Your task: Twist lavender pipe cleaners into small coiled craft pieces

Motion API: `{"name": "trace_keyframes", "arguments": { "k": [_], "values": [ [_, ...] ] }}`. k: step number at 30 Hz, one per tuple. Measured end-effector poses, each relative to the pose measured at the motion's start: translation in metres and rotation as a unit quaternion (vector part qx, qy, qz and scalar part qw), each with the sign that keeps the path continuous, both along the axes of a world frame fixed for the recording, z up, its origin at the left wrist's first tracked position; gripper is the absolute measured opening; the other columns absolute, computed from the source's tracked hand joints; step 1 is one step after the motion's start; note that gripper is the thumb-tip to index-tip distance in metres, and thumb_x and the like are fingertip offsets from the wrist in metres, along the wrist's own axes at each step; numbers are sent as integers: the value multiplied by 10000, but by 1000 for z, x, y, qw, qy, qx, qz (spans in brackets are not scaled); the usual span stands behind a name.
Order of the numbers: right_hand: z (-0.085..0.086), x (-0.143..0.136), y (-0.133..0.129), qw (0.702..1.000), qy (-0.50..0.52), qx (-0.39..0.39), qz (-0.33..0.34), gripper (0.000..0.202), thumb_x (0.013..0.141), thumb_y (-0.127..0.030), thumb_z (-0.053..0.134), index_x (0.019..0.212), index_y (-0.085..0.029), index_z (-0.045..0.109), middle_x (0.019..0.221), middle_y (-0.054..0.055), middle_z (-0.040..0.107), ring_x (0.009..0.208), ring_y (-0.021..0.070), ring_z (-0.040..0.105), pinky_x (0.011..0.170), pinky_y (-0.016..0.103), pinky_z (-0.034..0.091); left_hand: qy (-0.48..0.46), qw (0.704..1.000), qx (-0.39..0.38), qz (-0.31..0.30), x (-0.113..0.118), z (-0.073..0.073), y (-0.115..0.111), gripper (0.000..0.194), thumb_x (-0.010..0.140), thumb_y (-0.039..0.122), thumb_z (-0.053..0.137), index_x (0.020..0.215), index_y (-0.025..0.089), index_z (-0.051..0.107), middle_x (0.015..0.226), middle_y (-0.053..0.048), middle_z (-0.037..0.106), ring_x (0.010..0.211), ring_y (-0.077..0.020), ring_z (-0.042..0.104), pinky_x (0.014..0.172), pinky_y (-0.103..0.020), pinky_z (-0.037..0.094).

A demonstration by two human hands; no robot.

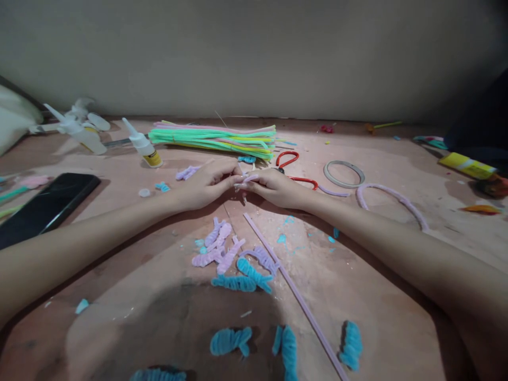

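Note:
My left hand (212, 182) and my right hand (275, 186) meet at the middle of the table, fingertips touching. Between them they pinch a small light purple pipe cleaner piece (250, 179), mostly hidden by the fingers. Below the hands lies a long pink-purple pipe cleaner (299, 299), running toward the front edge. Left of it are several coiled pink and purple pieces (216, 254) and coiled blue pieces (234, 283). Red-handled scissors (304, 182) lie just beyond my right hand, partly covered by it.
A bundle of green, yellow and pink pipe cleaners (210, 138) lies behind the hands. Glue bottles (146, 151) and a black phone (50, 203) are at the left. A grey ring (344, 174), a purple loop (397, 196) and a yellow tube (468, 165) are at the right.

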State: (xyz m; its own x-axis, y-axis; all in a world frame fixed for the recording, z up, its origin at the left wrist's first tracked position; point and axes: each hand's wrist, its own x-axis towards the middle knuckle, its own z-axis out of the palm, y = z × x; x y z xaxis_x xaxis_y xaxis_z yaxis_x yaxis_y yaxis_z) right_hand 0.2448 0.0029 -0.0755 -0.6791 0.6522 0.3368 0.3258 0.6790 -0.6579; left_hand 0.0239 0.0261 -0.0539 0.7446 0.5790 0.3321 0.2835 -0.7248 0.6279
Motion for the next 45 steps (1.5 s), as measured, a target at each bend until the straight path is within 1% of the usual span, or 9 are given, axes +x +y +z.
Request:
{"name": "trace_keyframes", "arguments": {
  "k": [5, 11, 18, 22, 26, 29, 33, 38, 45],
  "values": [
    [2, -1, -1, 1000, 26, -10, 9, 314, 1064, -324, 478, 895, -181, 700, 931, 53, 751, 875, 176, 647, 852, 295, 467, -88, 982, -162, -40, 3, -9, -4, 371, 1024, 521, 578, 855, 191, 607, 792, -31, 678, 706, -169, 675, 655, -306, 550],
    [3, -1, -3, 1000, 19, -21, 5, 354, 1069, -331, 483, 839, -171, 699, 880, 56, 747, 850, 171, 659, 835, 297, 461, -88, 983, -156, -40, 4, -10, -4, 373, 1027, 507, 591, 846, 183, 625, 806, -18, 676, 754, -154, 688, 734, -306, 582],
    [3, 0, -3, 997, 48, -61, -20, 311, 1041, -366, 525, 854, -172, 682, 889, 52, 728, 864, 177, 635, 860, 314, 465, -144, 958, -247, -9, 9, -13, -11, 374, 980, 527, 640, 826, 194, 570, 780, -12, 624, 692, -152, 634, 654, -305, 566],
    [2, -1, -2, 977, 129, -171, -15, 367, 1017, -529, 567, 923, -190, 672, 960, 62, 715, 949, 194, 629, 881, 321, 495, -130, 977, -150, 72, 9, -13, -13, 407, 1043, 514, 504, 806, 191, 576, 759, -23, 613, 680, -158, 556, 674, -320, 507],
    [2, -3, -4, 965, 178, -189, -25, 496, 967, -681, 574, 869, -196, 619, 907, 41, 635, 894, 169, 574, 834, 295, 485, -85, 990, -77, 85, 8, -8, -14, 354, 1042, 435, 535, 802, 183, 600, 798, -19, 656, 758, -159, 592, 777, -313, 480],
    [6, -5, -8, 958, 178, -218, -56, 579, 998, -731, 460, 853, -192, 614, 850, 42, 595, 843, 168, 549, 786, 296, 476, -90, 989, -89, 78, 9, -6, -17, 341, 1050, 423, 536, 817, 185, 608, 802, -17, 675, 756, -158, 630, 770, -306, 494],
    [7, -8, -10, 933, 198, -293, -70, 646, 1042, -727, 291, 845, -200, 607, 800, 38, 579, 740, 163, 534, 656, 284, 447, -126, 977, -160, 56, 10, -7, -20, 310, 1043, 444, 551, 857, 198, 587, 740, 5, 650, 620, -144, 627, 619, -284, 502],
    [3, -8, -7, 944, 212, -247, -54, 483, 965, -647, 618, 795, -197, 581, 721, -23, 484, 657, 112, 422, 611, 249, 384, -105, 986, -114, 69, 9, -9, -18, 324, 1041, 448, 546, 887, 180, 644, 825, -25, 696, 751, -162, 657, 708, -284, 510],
    [5, -12, -9, 965, 195, -175, -33, 541, 949, -691, 607, 788, -175, 573, 681, -39, 452, 715, 105, 479, 652, 239, 379, -81, 990, -74, 89, 8, -7, -18, 405, 1029, 501, 522, 819, 170, 625, 807, -26, 670, 756, -165, 608, 718, -275, 481]
  ]
}}
